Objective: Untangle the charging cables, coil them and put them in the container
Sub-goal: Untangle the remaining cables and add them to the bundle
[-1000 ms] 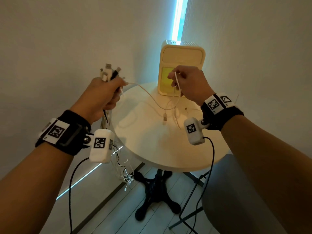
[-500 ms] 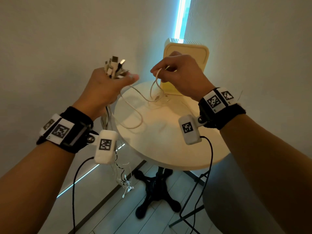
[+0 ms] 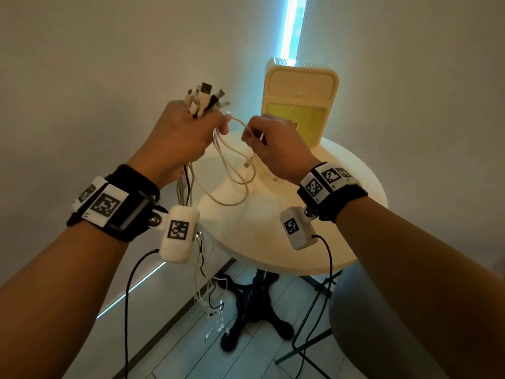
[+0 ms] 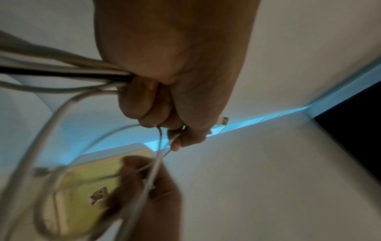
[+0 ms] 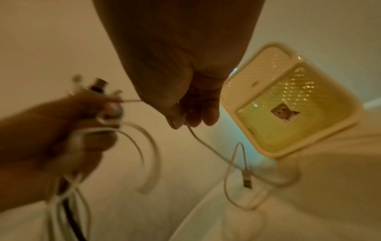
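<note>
My left hand [image 3: 188, 132] grips a bundle of charging cables [image 3: 203, 101], plugs sticking up above the fist and the rest hanging toward the floor [image 3: 210, 305]. A white cable [image 3: 235, 176] loops from that fist in hanging coils to my right hand [image 3: 262, 138], which pinches it between thumb and fingers. Its USB plug [image 5: 247, 181] dangles below the right hand, over the table. The cream container [image 3: 300, 105] with a yellow inside stands at the table's far edge, just beyond my right hand. In the left wrist view the fingers [image 4: 148, 101] curl round the cables [image 4: 62, 76].
The round cream table [image 3: 273, 228] stands on a black pedestal base [image 3: 254, 310] in a corner between two walls. A dark chair [image 3: 382, 324] sits low at the right. Black wrist-camera leads hang from both wrists.
My right hand came down and left, closer to the left hand, laying another loop of the white cable. The left hand shifted right a little, still gripping the bundle.
</note>
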The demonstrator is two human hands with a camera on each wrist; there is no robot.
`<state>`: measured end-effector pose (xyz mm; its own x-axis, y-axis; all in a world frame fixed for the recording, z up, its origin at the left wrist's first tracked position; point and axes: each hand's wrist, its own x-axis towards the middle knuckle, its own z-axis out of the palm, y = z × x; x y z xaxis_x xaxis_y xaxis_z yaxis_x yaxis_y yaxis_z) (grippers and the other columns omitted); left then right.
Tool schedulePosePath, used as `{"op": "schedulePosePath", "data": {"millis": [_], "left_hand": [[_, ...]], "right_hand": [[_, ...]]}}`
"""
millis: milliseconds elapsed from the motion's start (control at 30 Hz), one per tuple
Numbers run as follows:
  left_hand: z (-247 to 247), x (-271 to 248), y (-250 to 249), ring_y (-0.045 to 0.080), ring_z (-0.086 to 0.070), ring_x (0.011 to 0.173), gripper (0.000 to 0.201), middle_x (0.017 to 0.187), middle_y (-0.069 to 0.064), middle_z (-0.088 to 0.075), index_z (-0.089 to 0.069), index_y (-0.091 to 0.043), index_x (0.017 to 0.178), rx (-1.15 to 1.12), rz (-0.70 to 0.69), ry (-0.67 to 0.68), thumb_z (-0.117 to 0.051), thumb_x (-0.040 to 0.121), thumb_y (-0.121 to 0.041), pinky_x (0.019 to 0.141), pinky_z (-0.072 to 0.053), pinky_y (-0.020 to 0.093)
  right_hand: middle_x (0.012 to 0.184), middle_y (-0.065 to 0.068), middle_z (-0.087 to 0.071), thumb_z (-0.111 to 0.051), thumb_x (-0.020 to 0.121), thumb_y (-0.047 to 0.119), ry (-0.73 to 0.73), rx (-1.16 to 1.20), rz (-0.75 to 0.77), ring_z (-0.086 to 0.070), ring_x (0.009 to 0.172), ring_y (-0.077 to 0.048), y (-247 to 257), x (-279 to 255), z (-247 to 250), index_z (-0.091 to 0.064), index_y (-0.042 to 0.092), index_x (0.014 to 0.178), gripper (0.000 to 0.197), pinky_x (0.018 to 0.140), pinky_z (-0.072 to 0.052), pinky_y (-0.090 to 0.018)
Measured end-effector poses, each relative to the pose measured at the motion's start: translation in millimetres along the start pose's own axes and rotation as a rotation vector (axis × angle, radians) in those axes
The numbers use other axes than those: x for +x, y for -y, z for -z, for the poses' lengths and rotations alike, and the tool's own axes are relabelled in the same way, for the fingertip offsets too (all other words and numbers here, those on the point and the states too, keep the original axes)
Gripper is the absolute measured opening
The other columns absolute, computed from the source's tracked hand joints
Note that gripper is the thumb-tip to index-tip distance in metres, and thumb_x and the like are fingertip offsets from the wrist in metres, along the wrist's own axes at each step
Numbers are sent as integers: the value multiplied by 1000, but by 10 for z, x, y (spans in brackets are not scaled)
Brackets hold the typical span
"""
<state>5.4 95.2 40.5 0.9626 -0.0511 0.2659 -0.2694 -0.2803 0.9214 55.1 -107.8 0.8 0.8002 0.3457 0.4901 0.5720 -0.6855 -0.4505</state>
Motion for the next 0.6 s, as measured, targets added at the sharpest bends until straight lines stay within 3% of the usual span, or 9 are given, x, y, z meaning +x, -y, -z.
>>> {"op": "schedulePosePath", "data": {"millis": [133,200,233,300,333,433,533,600], "left_hand": [[198,-1,-106,11,-21,40,41,47,-7,-31,-53,-19,62,-193,-44,-61,-63,102,-20,45,-17,23],[283,-2,-112,14,-19,41,41,49,-4,-31,-51,-20,61,-193,-56,-51,-65,100,-22,46,-16,24],[310,-6,-95,16,-19,43,41,50,-4,-30,-50,-20,61,-178,-51,-40,-65,100,-23,46,-16,25],[344,-15,-46,16,-17,43,41,48,-4,-29,-48,-17,62,-158,-28,-31,-64,99,-22,47,-16,25],[360,-22,-23,15,-16,42,42,47,-5,-27,-47,-16,62,-153,-14,-37,-64,99,-21,47,-15,25],[441,-47,36,13,-16,40,42,45,-7,-26,-45,-14,62,-150,7,-59,-63,99,-19,48,-14,26],[531,-68,55,15,-15,41,41,46,-5,-26,-45,-13,61,-155,-2,-58,-63,97,-19,48,-13,26],[564,-78,45,15,-16,43,42,47,-4,-27,-45,-14,60,-152,-14,-52,-64,97,-18,47,-14,26]], "right_hand": [[86,-9,-70,-52,98,-3,142,36,-260,-73,72,-30,-293,-102,-156,-69,6,90,22,57,-61,-32],[89,-14,-72,-54,100,-1,125,101,-341,-74,69,-28,-366,-104,-163,-69,10,88,22,56,-63,-41],[88,-11,-73,-58,101,1,107,127,-358,-73,66,-21,-371,-89,-148,-70,11,90,19,56,-62,-39],[80,2,-70,-64,101,7,36,181,-354,-67,56,-2,-341,-39,-89,-75,10,98,12,53,-58,-27],[78,5,-70,-66,101,8,-17,216,-349,-65,54,0,-323,-8,-60,-77,8,100,11,52,-57,-25],[85,-1,-73,-70,96,11,-132,285,-323,-69,61,-10,-279,63,-6,-81,12,99,11,56,-62,-36],[90,-7,-74,-72,94,16,-135,331,-284,-71,76,-26,-260,108,24,-81,21,95,11,63,-62,-40],[88,-1,-74,-73,94,19,-70,324,-267,-69,79,-23,-257,146,28,-80,22,93,8,71,-59,-41]]}}
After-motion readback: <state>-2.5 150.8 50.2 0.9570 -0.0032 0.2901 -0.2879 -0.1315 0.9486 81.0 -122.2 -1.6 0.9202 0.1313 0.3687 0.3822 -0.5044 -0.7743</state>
